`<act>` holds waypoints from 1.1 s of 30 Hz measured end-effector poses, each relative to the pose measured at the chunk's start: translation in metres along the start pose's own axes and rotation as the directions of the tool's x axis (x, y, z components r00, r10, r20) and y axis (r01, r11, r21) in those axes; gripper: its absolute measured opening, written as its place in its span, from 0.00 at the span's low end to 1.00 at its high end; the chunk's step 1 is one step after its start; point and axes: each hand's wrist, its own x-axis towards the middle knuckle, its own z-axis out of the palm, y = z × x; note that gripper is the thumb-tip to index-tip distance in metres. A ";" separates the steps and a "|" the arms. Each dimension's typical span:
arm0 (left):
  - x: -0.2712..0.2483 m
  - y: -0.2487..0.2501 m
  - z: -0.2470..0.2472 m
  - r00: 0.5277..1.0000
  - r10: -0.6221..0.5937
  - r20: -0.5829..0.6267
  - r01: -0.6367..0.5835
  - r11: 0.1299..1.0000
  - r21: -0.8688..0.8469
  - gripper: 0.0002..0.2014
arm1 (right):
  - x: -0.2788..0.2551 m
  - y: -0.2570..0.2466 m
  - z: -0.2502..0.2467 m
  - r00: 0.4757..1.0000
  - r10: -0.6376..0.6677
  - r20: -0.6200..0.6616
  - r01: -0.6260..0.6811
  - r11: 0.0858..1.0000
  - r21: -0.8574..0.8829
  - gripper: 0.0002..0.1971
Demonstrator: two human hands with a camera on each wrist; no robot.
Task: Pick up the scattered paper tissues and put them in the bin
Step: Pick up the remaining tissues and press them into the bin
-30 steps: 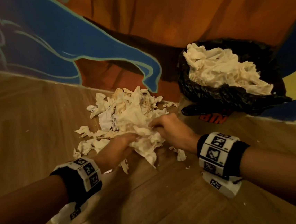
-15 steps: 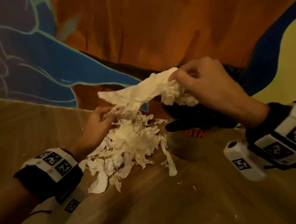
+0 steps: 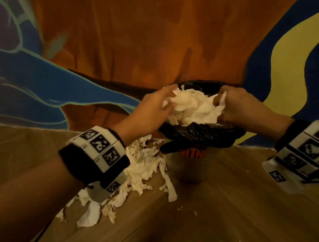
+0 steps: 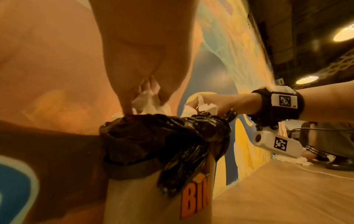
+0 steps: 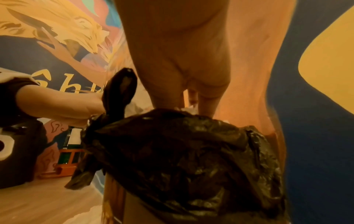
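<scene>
A wad of white paper tissues (image 3: pixel 192 108) sits on top of the bin (image 3: pixel 188 168), which has a crumpled black liner (image 3: pixel 199 136) and an orange "BIN" label. My left hand (image 3: pixel 169 96) grips the wad's left side. In the left wrist view its fingers (image 4: pixel 145 91) pinch tissue (image 4: pixel 147 101) just above the liner (image 4: pixel 162 136). My right hand (image 3: pixel 220 101) holds the wad's right side, fingers curled on a tissue piece (image 4: pixel 206 106). A pile of scattered tissues (image 3: pixel 143 167) lies on the floor left of the bin, partly hidden by my left wrist.
The bin stands against a painted wall (image 3: pixel 147 44) in orange, blue and yellow. Small paper scraps (image 3: pixel 194 213) dot the wooden floor (image 3: pixel 223 222) in front. A cable (image 4: pixel 316 172) and more tissue (image 4: pixel 298 160) lie further right along the wall.
Both hands rose from the floor pile with a bunch of tissues. The right hand reached the bin first, then the left hand left the pile and joined it over the bin.
</scene>
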 end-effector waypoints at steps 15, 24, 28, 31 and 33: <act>0.063 0.014 0.038 0.703 -0.304 0.644 -0.042 0.885 0.463 0.19 | 0.039 -0.017 0.006 0.759 -0.031 0.650 0.156 0.978 -0.135 0.19; 0.018 0.004 -0.016 0.947 0.035 0.321 -0.084 0.987 0.139 0.14 | 0.026 -0.021 -0.051 0.926 -0.020 0.376 0.020 1.000 0.005 0.20; -0.016 -0.016 -0.040 0.992 0.070 0.109 -0.069 0.998 -0.012 0.13 | 0.014 -0.069 -0.059 0.983 -0.184 0.000 0.183 0.977 0.109 0.15; -0.046 -0.050 -0.043 0.994 -0.046 0.099 0.042 0.998 0.036 0.11 | 0.004 -0.117 -0.045 0.942 -0.331 -0.060 0.336 0.917 0.216 0.11; -0.068 -0.078 -0.040 0.968 -0.153 0.198 0.130 0.984 0.125 0.11 | 0.000 -0.142 -0.023 0.902 -0.430 -0.027 0.424 0.876 0.231 0.09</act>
